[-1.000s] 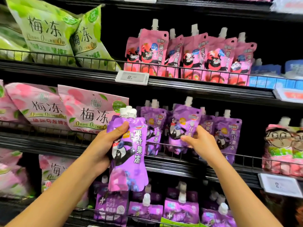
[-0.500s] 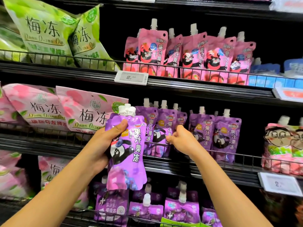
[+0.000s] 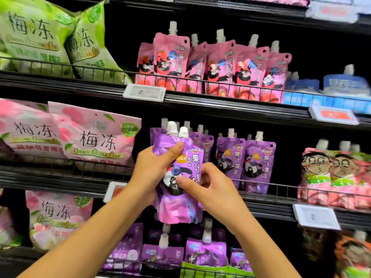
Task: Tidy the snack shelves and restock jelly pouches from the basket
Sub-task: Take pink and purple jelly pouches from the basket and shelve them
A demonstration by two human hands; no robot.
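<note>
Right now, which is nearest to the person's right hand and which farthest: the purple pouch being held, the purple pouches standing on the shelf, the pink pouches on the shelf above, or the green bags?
1. Held purple pouch: in the right hand itself.
2. Shelved purple pouches: just right, same shelf level.
3. Pink pouches: one shelf up.
4. Green bags: far upper left.

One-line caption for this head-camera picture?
Both hands, left hand and right hand, grip purple jelly pouches before the purple shelf row.
</note>
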